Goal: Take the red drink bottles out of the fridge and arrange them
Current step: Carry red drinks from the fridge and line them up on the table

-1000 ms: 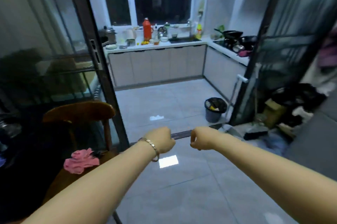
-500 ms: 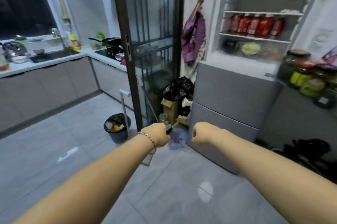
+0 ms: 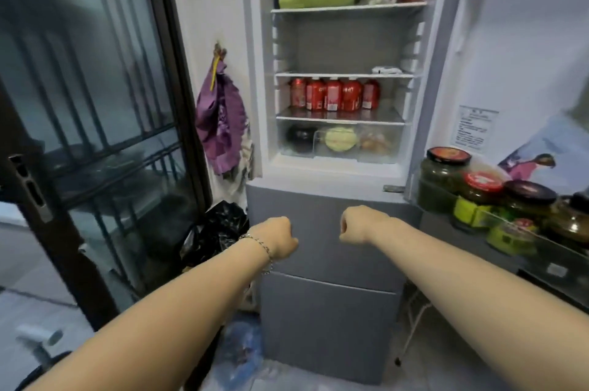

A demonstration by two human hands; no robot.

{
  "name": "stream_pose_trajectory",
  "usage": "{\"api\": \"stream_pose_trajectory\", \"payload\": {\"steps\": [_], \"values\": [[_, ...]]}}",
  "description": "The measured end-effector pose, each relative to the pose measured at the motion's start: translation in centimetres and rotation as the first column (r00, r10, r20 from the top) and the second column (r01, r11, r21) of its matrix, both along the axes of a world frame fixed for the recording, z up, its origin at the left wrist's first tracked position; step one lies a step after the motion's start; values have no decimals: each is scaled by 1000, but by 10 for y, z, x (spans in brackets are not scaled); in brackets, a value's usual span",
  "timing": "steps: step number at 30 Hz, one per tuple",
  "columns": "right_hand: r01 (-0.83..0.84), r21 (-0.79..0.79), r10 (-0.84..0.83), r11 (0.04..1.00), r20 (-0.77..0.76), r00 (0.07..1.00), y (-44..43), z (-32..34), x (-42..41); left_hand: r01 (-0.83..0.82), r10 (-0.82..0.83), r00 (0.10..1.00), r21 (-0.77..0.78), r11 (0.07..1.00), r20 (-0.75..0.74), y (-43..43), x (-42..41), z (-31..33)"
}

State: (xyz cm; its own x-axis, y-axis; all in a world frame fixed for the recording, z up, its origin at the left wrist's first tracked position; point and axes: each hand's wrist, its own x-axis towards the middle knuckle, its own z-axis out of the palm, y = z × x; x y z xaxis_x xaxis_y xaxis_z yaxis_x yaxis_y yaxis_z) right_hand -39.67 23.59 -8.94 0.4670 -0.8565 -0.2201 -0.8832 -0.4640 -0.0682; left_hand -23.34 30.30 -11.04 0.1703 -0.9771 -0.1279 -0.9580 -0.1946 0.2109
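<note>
Red bottles (image 3: 334,99) stand in a tight row on the lowest shelf (image 3: 339,119) of the fridge (image 3: 322,209), just above the crisper. None is out yet, so I judge this the approach before the first pick. My left hand (image 3: 280,239) and right hand (image 3: 358,225) are both curled into fists holding nothing, low before the grey lower fronts, well below the row. Next I'd raise one hand, uncurl it and wrap an end bottle, keeping clear of its neighbours.

Matt grey fridge (image 3: 331,311), glass shelves (image 3: 341,119), glossy red drink bottles (image 3: 333,99), purple cloth (image 3: 220,123).
</note>
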Motion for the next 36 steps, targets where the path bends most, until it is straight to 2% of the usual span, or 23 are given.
{"api": "stream_pose_trajectory", "payload": {"steps": [6,9,12,15,20,22,25,26,29,30,33,36], "values": [[128,-103,-121,986,70,990,-118,43,27,69,-69,998,-156,985,9,-143,36,44],[143,-157,-128,977,104,986,-171,56,38,83,-87,996,-226,971,-9,-199,50,57],[174,-225,-134,959,179,975,-235,71,51,57,-77,995,-293,954,-57,-260,61,70],[244,-227,-160,943,336,928,-304,80,62,25,-62,993,-338,941,-97,-319,68,81],[381,-133,-247,915,562,789,-418,83,71,-46,-21,987,-410,911,-157,-415,75,94],[444,-70,-296,893,653,698,-461,75,76,-62,-27,980,-430,901,-199,-446,75,93],[506,101,-412,857,724,553,-516,64,85,-32,-46,986,-451,892,-160,-481,76,91],[528,148,-445,836,746,495,-535,62,87,-16,-53,989,-451,893,-140,-492,77,90],[569,267,-465,778,854,235,-575,62,90,2,-82,985,-467,884,-152,-518,82,89],[574,250,-435,780,876,210,-586,62,89,4,-91,984,-486,874,-155,-525,84,89],[604,193,-409,774,879,244,-596,61,89,15,-117,978,-505,863,-172,-538,88,84],[606,181,-391,774,890,234,-581,61,90,3,-170,947,-519,855,-274,-546,89,78]]}}
